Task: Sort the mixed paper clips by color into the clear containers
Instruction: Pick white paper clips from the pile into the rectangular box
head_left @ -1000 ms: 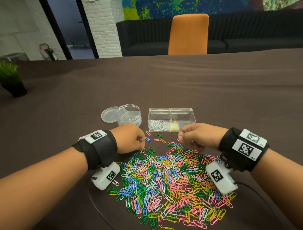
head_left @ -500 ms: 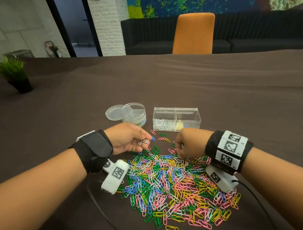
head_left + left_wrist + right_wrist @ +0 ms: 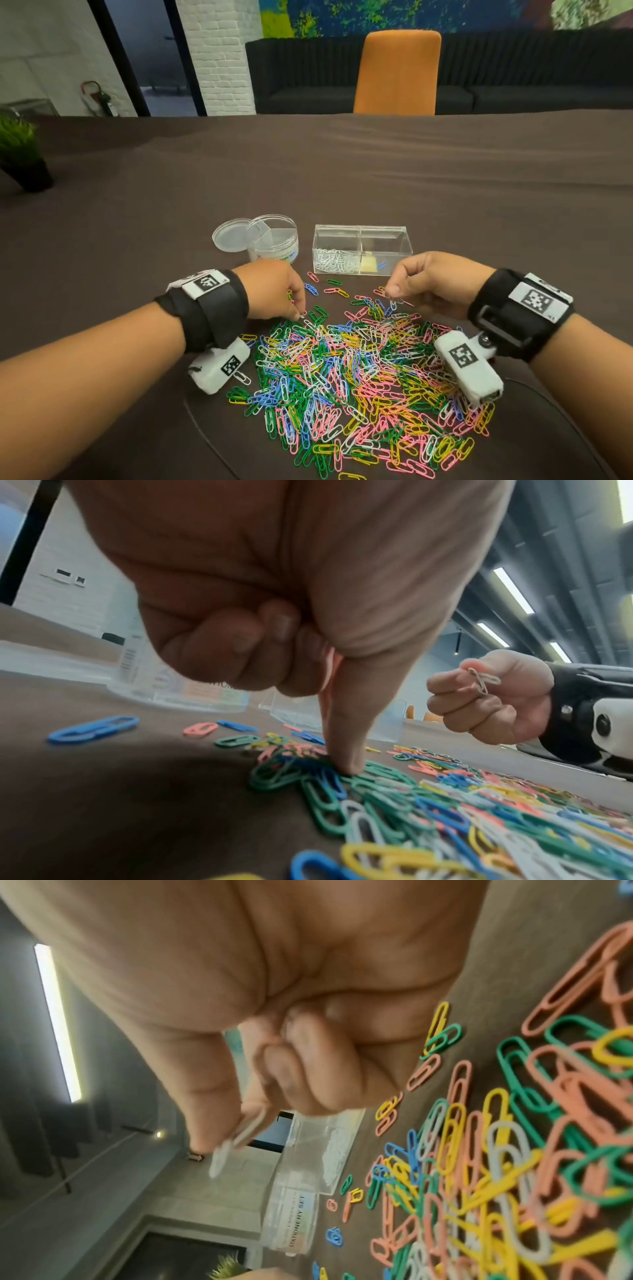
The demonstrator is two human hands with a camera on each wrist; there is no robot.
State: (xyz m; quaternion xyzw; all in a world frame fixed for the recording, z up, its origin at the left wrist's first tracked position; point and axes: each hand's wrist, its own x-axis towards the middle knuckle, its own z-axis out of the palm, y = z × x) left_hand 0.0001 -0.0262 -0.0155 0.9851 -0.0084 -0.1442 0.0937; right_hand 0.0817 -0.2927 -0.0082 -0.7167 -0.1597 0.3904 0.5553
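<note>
A heap of mixed coloured paper clips (image 3: 359, 370) lies on the dark table in front of me. Behind it stands a clear two-part box (image 3: 387, 240): white clips (image 3: 334, 262) fill its left half, and a blue clip (image 3: 382, 265) lies in the right half. A clear round divided tub (image 3: 274, 240) stands left of the box. My left hand (image 3: 298, 308) reaches down at the heap's far left edge, where thumb and forefinger pinch a white clip (image 3: 304, 314); its other fingers are curled in. My right hand (image 3: 394, 294) hovers above the heap's far edge and pinches white clips (image 3: 483, 681).
The tub's lid (image 3: 229, 236) lies flat beside the tub. A few loose clips (image 3: 334, 291) are scattered between the heap and the containers. A potted plant (image 3: 20, 154) stands at the far left, and an orange chair (image 3: 397, 72) is at the far edge.
My left hand, which held a white clip up half a second ago, has dropped back to the heap's edge. My right hand has lifted off the heap with white clips.
</note>
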